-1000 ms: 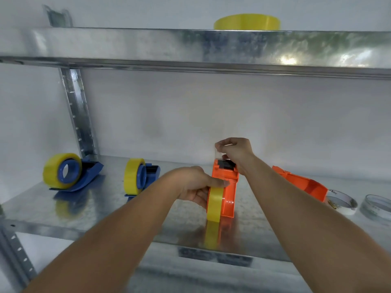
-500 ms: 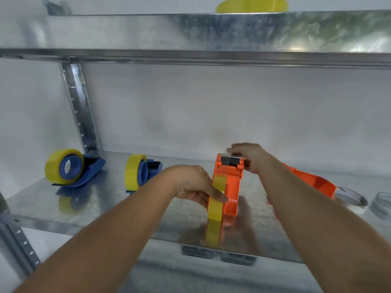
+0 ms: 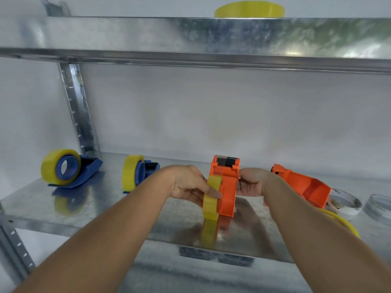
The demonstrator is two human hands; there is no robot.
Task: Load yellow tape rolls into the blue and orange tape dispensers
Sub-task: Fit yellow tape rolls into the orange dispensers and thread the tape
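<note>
An orange tape dispenser [image 3: 227, 187] stands on the metal shelf [image 3: 105, 206] with a yellow tape roll [image 3: 211, 199] on its left side. My left hand [image 3: 188, 185] grips that roll, thumb across its rim. My right hand [image 3: 251, 182] clasps the dispenser's right side. Two blue dispensers [image 3: 84, 172] [image 3: 146, 169] at the left each carry a yellow roll [image 3: 53, 168] [image 3: 129, 174]. A second orange dispenser [image 3: 304, 185] lies behind my right arm, no roll seen in it. Another yellow roll [image 3: 342, 225] peeks out under my right forearm.
A further yellow roll [image 3: 249, 10] lies on the upper shelf [image 3: 190, 37]. At the right of the lower shelf sit a white-cored roll [image 3: 347, 205] and a clear roll [image 3: 378, 208]. A perforated steel upright [image 3: 77, 111] stands at the back left.
My right hand came down from the cutter at the dispenser's top to its right side. My left hand stayed on the roll.
</note>
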